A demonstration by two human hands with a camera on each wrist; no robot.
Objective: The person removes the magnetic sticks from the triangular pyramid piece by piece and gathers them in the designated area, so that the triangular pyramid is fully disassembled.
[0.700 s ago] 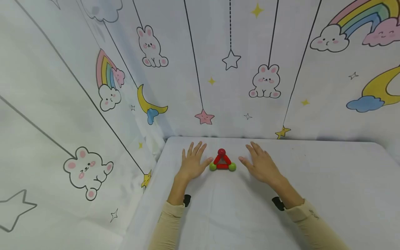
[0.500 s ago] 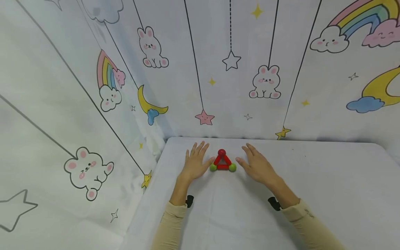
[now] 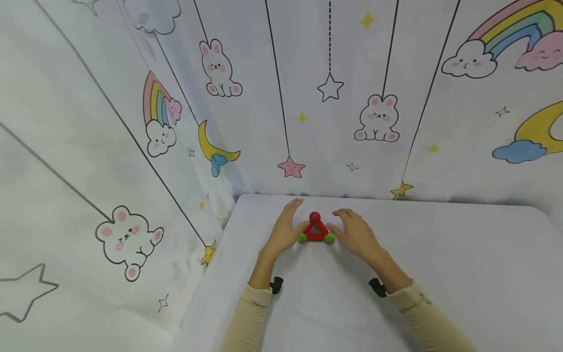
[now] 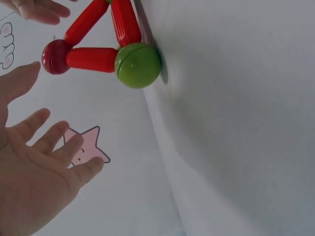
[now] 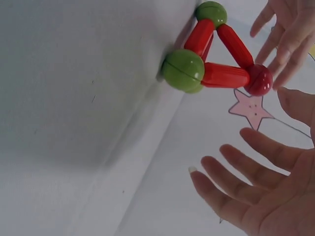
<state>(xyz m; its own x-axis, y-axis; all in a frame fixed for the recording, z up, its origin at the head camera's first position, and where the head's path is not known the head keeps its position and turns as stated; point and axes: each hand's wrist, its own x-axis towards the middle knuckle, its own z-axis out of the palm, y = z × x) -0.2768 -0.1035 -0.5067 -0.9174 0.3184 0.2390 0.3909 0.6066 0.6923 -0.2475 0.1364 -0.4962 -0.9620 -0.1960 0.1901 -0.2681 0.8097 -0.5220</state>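
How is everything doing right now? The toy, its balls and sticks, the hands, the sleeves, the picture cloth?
Toy: put together, standing on the table
Red ball: on top
Green balls: at the bottom
Red sticks: joined to the balls
Left hand: open, holding nothing
Right hand: open, holding nothing
Sleeves: back from the wrists
Picture cloth: hanging up

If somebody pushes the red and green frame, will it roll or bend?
The frame probably slides rather than rolls, since rods join its balls. Those rods look straight and stiff, though joints may give. Glossy balls might feel slippery.
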